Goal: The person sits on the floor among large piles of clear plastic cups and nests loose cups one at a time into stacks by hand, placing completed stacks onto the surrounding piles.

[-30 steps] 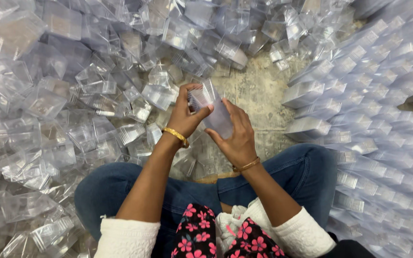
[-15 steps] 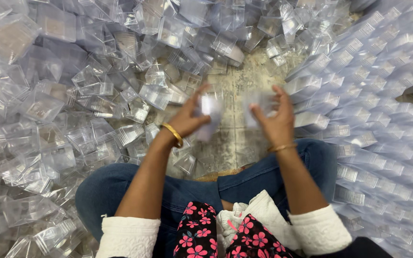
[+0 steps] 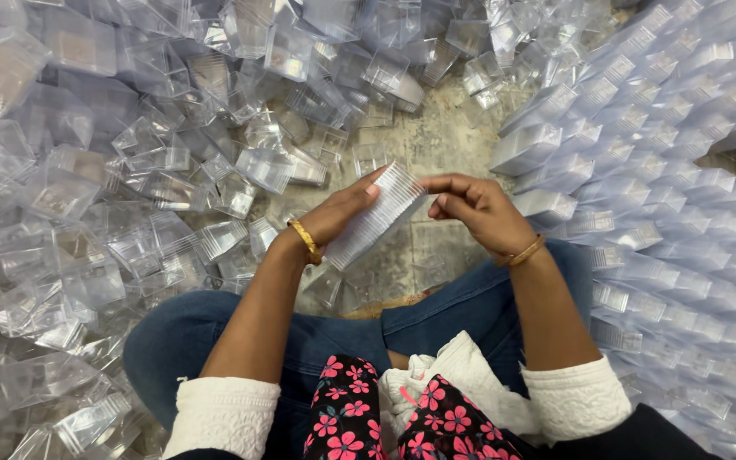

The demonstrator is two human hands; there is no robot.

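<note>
- We sit cross-legged on the floor [image 3: 436,140], jeans and a flowered top at the bottom of the view, with loose clear plastic boxes [image 3: 129,170] heaped to our left and ahead.
- To our right, more clear boxes stand packed in neat rows [image 3: 666,170], close against one another.
- Our left hand [image 3: 338,213] holds a stack of flat clear plastic pieces [image 3: 381,213] above the bare patch of floor, just in front of our knees. The stack runs slantwise, its upper end toward the right hand.
- The left fingers [image 3: 368,183] are closed along the stack's near edge, with the palm under its lower end, so the stack is clamped in that hand.
- Our right hand [image 3: 474,209] is at the stack's upper end. Its fingers [image 3: 436,183] are curled together, with the tips touching or just beside the top corner; we cannot tell whether they pinch a single piece.
- We judge the step in hand to be parting one flat piece from the stack. The next move, as we read it, calls for the right fingertips to catch only the outermost sheet while the left hand keeps the rest square and tight.
- A gold bangle sits on each wrist, clear of the stack.
</note>
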